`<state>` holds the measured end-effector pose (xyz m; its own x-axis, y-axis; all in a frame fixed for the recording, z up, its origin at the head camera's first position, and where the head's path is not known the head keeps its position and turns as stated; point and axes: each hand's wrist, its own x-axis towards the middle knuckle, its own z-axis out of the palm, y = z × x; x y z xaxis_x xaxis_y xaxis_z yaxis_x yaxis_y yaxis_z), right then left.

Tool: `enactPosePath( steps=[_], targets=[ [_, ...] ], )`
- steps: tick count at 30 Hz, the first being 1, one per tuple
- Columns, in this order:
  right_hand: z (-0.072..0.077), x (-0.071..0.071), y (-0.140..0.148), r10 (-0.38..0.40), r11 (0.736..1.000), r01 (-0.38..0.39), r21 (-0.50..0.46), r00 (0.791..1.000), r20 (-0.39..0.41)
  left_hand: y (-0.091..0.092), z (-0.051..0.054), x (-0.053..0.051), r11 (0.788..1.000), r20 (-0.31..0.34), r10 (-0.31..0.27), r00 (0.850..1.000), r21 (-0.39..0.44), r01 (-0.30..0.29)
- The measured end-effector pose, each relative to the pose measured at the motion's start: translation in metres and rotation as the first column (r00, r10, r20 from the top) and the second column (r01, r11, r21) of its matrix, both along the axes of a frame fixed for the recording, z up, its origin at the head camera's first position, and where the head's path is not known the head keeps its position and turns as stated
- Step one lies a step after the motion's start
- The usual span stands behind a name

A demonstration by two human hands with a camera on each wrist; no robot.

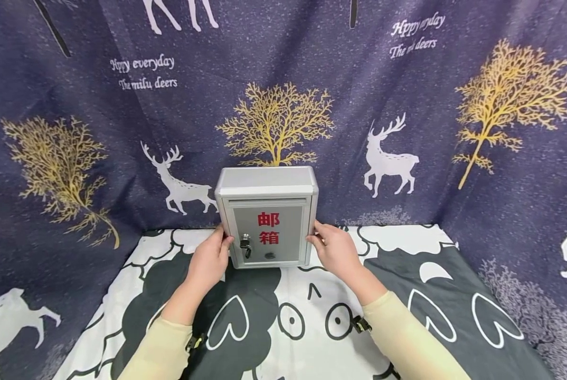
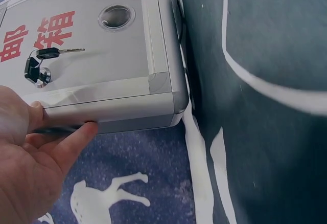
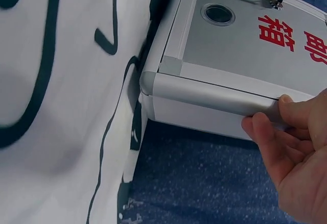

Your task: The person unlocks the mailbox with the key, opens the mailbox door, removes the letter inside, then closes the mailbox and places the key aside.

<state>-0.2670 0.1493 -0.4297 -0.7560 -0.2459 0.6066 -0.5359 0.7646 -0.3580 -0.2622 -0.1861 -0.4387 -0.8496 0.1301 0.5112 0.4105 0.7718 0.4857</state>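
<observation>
A silver-grey metal mailbox (image 1: 270, 182) stands upright at the back of the cloth-covered surface, red characters on its front door. Two keys on a ring (image 2: 48, 54) hang at the lock, one of them in it. Below the characters sits a small round window (image 3: 218, 14). My left hand (image 1: 209, 259) grips the mailbox's left side edge, thumb towards the front. On the opposite side edge, my right hand (image 1: 337, 250) holds it between thumb and fingers. Whether the mailbox's bottom touches the cloth I cannot tell.
A cloth (image 1: 312, 348) with cartoon faces and hearts in white and dark grey covers the surface. Close behind the mailbox hangs a dark blue curtain (image 1: 340, 79) printed with deer and golden trees, which also runs along both sides.
</observation>
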Motion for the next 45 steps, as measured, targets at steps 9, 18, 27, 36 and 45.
enactPosePath(
  steps=[9,18,27,36,45],
  targets=[
    [-0.002,0.003,0.015,-0.032,0.999,0.033,-0.022,0.999,0.021,0.016,0.003,-0.003,1.0,0.021,-0.023,1.0,-0.007,0.023],
    [-0.003,0.006,0.029,-0.061,0.997,0.062,-0.036,0.998,0.025,0.032,0.001,-0.008,0.998,0.005,-0.057,0.998,-0.005,0.057],
    [-0.003,0.009,0.043,-0.095,0.995,0.096,-0.037,0.995,0.027,0.05,-0.004,-0.015,0.997,-0.029,-0.073,0.997,0.01,0.073],
    [-0.005,0.01,0.055,-0.117,0.992,0.12,-0.038,0.99,0.075,0.064,-0.007,-0.02,0.997,0.044,-0.076,0.996,0.024,0.075],
    [-0.007,0.011,0.06,-0.128,0.991,0.132,-0.037,0.988,0.085,0.069,-0.009,-0.021,0.996,0.057,-0.083,0.995,0.033,0.082]
  ],
)
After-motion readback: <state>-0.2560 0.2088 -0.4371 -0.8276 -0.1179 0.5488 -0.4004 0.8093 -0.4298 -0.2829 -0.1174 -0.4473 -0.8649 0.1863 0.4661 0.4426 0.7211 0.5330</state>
